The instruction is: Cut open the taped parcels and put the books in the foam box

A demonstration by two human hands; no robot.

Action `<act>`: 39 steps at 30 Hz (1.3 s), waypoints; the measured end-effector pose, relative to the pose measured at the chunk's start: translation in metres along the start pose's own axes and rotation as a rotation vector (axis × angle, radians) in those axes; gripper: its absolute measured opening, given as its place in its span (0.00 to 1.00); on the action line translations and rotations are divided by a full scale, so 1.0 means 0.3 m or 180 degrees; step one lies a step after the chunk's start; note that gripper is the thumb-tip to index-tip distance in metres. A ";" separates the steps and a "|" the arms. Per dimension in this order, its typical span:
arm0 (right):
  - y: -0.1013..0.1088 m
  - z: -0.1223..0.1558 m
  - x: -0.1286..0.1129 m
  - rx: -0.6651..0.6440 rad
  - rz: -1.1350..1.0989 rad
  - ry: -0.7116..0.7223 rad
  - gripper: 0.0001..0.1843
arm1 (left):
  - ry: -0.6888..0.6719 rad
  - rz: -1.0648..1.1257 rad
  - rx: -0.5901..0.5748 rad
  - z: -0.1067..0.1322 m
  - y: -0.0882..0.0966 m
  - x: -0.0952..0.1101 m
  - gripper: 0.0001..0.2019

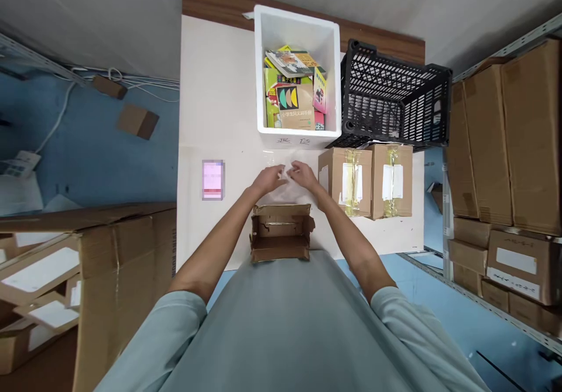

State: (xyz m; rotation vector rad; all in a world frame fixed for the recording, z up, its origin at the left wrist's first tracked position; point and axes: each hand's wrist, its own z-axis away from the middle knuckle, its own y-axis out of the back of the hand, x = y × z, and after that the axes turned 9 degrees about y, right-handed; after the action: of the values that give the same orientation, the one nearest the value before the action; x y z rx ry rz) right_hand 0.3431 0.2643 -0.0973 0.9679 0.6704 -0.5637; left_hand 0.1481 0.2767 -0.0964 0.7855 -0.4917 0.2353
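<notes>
White surface (211,117) carries an open carton (281,232) at the near edge. Just beyond it, left hand (268,179) and right hand (302,175) are both pinched on a clear plastic bag (287,192). Risk: an uneven pull may tear it or let it slip.

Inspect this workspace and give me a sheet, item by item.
Surface: white rectangular tabletop with a brown wooden far edge.
Job's things: crumpled clear plastic film in both hands; small open brown cardboard box at the near edge, just below it.
Clutter: white foam bin full of books; black plastic lattice crate; two sealed, labelled brown cartons; small pink flat item, blurred.
Hands: left hand and right hand close together, pinching the film.
Cables: white cables on the blue floor, left of the table.
Surroundings: metal shelving with cartons at right; large cardboard boxes at left.
</notes>
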 end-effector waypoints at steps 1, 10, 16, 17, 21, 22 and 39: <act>0.022 0.011 -0.018 0.0166 -0.0236 0.0200 0.13 | -0.0076 0.0151 0.0195 0.020 0.024 0.011 0.24; 0.209 0.392 -0.244 0.1288 -0.0632 0.1573 0.42 | -0.0745 0.2135 0.1377 0.398 0.192 0.144 0.22; 0.177 0.732 -0.332 0.0936 -0.0203 0.1591 0.51 | -0.0648 0.2363 0.1338 0.639 0.072 0.162 0.21; 0.152 0.778 -0.329 0.0847 -0.0253 0.1554 0.51 | -0.0575 0.2365 0.1328 0.664 0.037 0.155 0.19; 0.014 0.900 -0.273 0.0582 -0.0485 0.1431 0.48 | -0.0405 0.2243 0.1207 0.725 -0.104 0.128 0.12; -0.023 0.913 -0.255 0.0538 -0.0447 0.1376 0.46 | -0.0414 0.2174 0.1180 0.733 -0.134 0.125 0.10; -0.198 0.775 -0.201 -0.0334 0.1699 0.0770 0.22 | 0.0057 0.0829 0.1314 0.839 -0.295 0.068 0.23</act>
State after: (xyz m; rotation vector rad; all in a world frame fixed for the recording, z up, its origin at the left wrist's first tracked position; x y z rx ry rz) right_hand 0.3216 0.0410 0.0070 1.0725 0.6145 0.0598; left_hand 0.1151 0.0338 0.0108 1.1200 -0.5359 0.5983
